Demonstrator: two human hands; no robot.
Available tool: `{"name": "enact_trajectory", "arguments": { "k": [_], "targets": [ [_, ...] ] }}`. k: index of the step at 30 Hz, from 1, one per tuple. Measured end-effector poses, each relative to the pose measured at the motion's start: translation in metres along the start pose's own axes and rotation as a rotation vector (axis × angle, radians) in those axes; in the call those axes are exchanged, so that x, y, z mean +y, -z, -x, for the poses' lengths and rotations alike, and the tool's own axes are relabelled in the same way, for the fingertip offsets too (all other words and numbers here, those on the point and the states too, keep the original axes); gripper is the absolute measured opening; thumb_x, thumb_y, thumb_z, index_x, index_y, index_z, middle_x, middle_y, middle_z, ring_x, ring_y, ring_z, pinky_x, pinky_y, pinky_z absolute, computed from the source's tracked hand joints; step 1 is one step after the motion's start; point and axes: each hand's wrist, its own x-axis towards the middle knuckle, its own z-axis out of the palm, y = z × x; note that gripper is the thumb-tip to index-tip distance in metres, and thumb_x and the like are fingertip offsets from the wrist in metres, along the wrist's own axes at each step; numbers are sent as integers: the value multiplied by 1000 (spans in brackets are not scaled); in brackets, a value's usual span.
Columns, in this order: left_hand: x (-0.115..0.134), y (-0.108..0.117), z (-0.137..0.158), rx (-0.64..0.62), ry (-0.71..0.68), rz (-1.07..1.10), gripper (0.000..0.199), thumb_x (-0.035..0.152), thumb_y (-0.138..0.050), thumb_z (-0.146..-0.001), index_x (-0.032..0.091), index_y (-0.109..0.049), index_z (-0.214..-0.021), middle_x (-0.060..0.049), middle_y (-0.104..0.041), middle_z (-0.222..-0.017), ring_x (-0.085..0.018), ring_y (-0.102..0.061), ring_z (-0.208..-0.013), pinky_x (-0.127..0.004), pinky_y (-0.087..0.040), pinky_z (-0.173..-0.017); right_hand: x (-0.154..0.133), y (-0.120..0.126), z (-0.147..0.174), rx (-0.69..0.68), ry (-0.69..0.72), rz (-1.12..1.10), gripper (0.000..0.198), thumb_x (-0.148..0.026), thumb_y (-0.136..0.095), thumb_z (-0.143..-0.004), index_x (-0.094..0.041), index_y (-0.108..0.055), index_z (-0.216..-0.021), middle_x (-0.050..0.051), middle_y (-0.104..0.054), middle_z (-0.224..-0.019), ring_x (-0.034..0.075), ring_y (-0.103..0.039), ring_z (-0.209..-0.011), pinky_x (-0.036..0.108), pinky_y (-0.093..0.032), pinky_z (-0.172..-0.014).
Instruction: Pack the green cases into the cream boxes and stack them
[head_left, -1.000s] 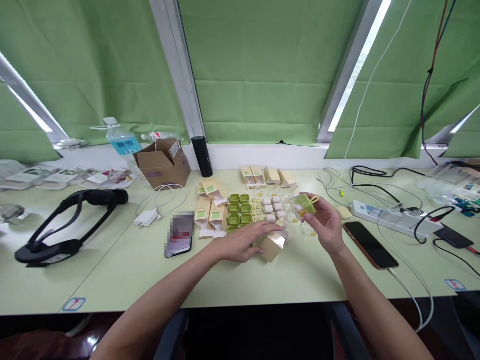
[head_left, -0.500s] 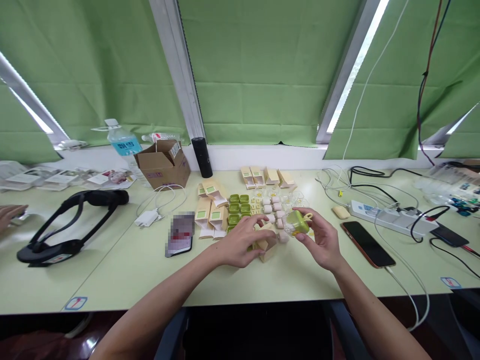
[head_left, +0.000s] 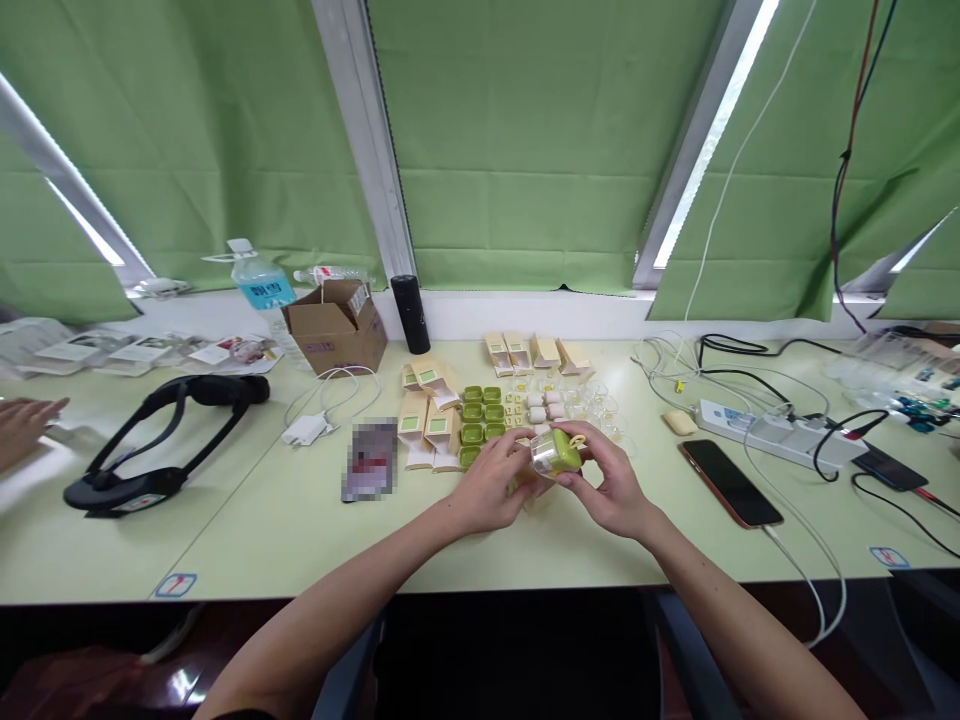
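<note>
My right hand (head_left: 611, 485) pinches a small clear container with a green cap and a yellow loop (head_left: 561, 453), tilted on its side. Close beside it, my left hand (head_left: 495, 485) is closed around a small beige cardboard box, mostly hidden behind the fingers and the container. Just beyond my hands are rows of green square cups (head_left: 493, 412), small yellow pieces, pale pinkish-white pieces (head_left: 555, 410) and clear cups (head_left: 600, 400). Several beige boxes (head_left: 441, 425) stand to the left of them, and more beige boxes (head_left: 545, 352) line the back.
A phone (head_left: 370, 460) and white charger (head_left: 306, 429) lie left, near a black headset (head_left: 161, 490). A cardboard carton (head_left: 337, 330) and black cylinder (head_left: 410, 315) stand behind. On the right are another phone (head_left: 731, 483) and a power strip (head_left: 780, 435). Another person's hand (head_left: 26, 425) shows far left.
My right hand has brought the green-capped container left, up against my left hand and the box. The container has turned slightly. The view has shifted a little.
</note>
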Motion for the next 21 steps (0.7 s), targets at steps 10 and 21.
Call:
{"name": "enact_trajectory", "arguments": {
  "k": [10,21],
  "targets": [
    [-11,-9,3,177,-126,105,33,4,-47,-93,21,-75,-97,-12,-54,-139,-21,-69,-109,-40,-62,-93,9,-7,5,-34,46,-35,44,-34,-62,-98,-30,-50,-140,11,-64,-128,24,-67,-98,31,-59,-62],
    [4,-8,3,99,-25,128,15,14,-57,-89,17,-65,-101,-11,-70,-104,-25,-68,-98,-37,-58,-83,18,-12,7,-109,113,102,52,-33,-61,-98,-28,-43,-146,14,-64,-129,22,-66,-85,31,-56,-57]
  ]
}}
